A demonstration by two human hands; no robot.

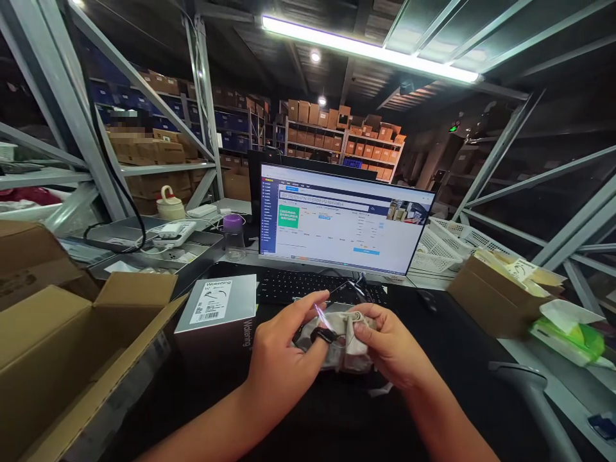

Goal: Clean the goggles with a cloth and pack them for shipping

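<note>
Cloth [356, 351] sits pinched in right hand [392, 343], left hand [283, 346] half spread.

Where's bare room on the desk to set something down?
The black desk mat looks bare between the right hand, the black mouse, the brown cardboard box and the grey handheld scanner. On the left it's crowded: an open brown carton and a silver-topped Wakening box; ahead sits the black keyboard.

The cloth bundle [355, 350] is greyish beige, the keyboard [298, 287] black, the jar lid [233, 222] purple.
</note>
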